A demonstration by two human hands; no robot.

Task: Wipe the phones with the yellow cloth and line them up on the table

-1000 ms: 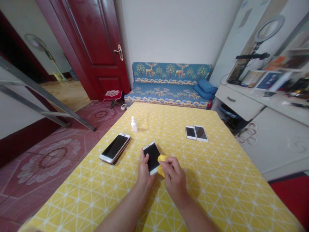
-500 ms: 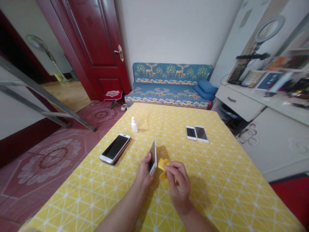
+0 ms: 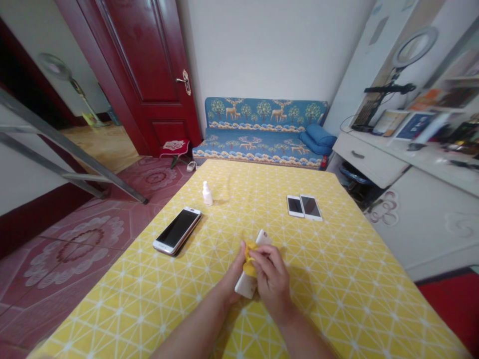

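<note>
The left hand (image 3: pixel 232 279), curled about the left edge of a white phone (image 3: pixel 245 286), holds it back side up. The right hand (image 3: pixel 272 281), fingers bent, pinches a yellow cloth (image 3: pixel 249 268) against that back. Ahead and left of the left hand lies a dark-screened phone (image 3: pixel 177 230); farther ahead stands a white bottle (image 3: pixel 207 195). Ahead and right of the right hand, two phones (image 3: pixel 311 207) lie side by side.

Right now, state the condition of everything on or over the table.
Held phone: back showing, in the left hand
Yellow cloth: bunched in the right hand
White bottle: upright
Left phone: screen up, dark
Smaller right phone: screen up, dark
Larger right phone: screen up
</note>
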